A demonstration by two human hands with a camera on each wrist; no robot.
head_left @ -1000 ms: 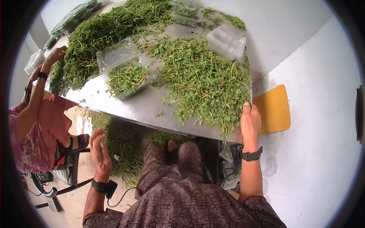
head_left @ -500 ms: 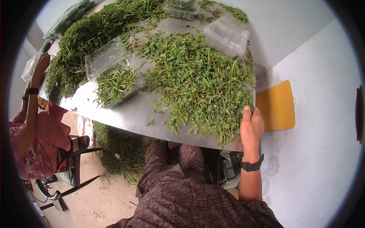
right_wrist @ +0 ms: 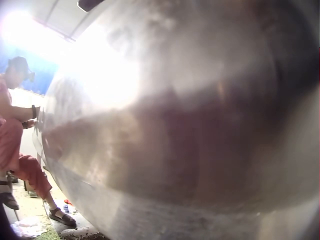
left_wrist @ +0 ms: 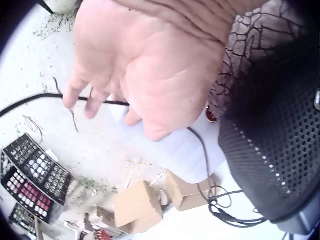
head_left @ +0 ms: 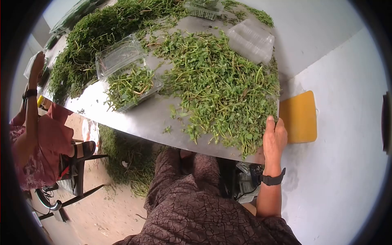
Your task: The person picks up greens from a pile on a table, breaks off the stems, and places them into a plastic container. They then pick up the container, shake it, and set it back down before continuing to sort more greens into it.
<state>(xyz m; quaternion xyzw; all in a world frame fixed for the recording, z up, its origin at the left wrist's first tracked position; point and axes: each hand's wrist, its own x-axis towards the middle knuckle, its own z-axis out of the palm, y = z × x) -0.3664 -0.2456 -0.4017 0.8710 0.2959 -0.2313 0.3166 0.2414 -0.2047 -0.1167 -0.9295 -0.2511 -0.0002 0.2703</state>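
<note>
My right hand (head_left: 275, 141) is at the right edge of the metal table (head_left: 139, 132), its thumb along the top and the other fingers mostly hidden past the edge; it grips the edge. Beside it lies a wide heap of loose green leafy stems (head_left: 224, 90). In the right wrist view the shiny metal surface (right_wrist: 165, 150) fills most of the picture. The left wrist view shows my left hand (left_wrist: 145, 65), palm visible, fingers loosely bent, holding nothing; a black cable (left_wrist: 40, 95) passes behind the fingers. The head view does not show this hand.
An open clear plastic box (head_left: 122, 61) holds greens; stacked clear boxes (head_left: 251, 41) stand near the wall. A larger green pile (head_left: 98, 41) covers the far left. Another person (head_left: 41, 139) sits left. A yellow board (head_left: 300, 118) is beyond the table's right edge. Cut greens lie below.
My left hand has dropped from beside the table out of the head view. My right hand stays at the table edge. The other person's arm has shifted left.
</note>
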